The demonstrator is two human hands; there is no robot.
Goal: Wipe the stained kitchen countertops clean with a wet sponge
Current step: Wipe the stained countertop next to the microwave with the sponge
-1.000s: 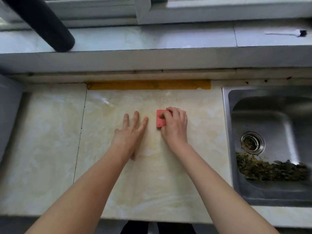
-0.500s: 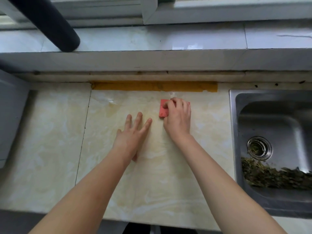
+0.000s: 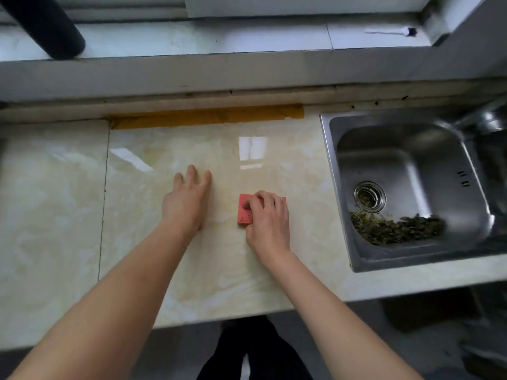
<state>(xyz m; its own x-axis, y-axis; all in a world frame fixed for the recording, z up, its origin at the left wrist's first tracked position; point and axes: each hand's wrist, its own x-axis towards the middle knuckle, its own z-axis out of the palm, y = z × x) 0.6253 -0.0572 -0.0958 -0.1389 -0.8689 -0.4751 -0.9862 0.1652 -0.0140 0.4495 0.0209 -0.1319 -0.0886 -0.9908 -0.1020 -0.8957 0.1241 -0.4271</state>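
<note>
right hand (image 3: 270, 215) gripping sponge (image 3: 245, 210), seemingly wet countertop (image 3: 68, 215)

The single head view looks forward and steeply down from just above the countertop (image 3: 68, 215), near and wide-angled. The sink (image 3: 327, 160) falls at its right and the windowsill (image 3: 192, 42) along its top edge.

Glossy marble-look countertop (image 3: 68, 215), porous sponge (image 3: 244, 212), steel sink (image 3: 411, 160).

Counter (image 3: 55, 215) passable left of the left hand (image 3: 186, 204) and along the near edge; narrow gap between it and the right hand (image 3: 270, 218) on the sponge (image 3: 245, 212). Sink (image 3: 339, 193) bounds the right, ledge (image 3: 247, 69) the far side, black tube (image 3: 46, 26) overhangs far left.
</note>
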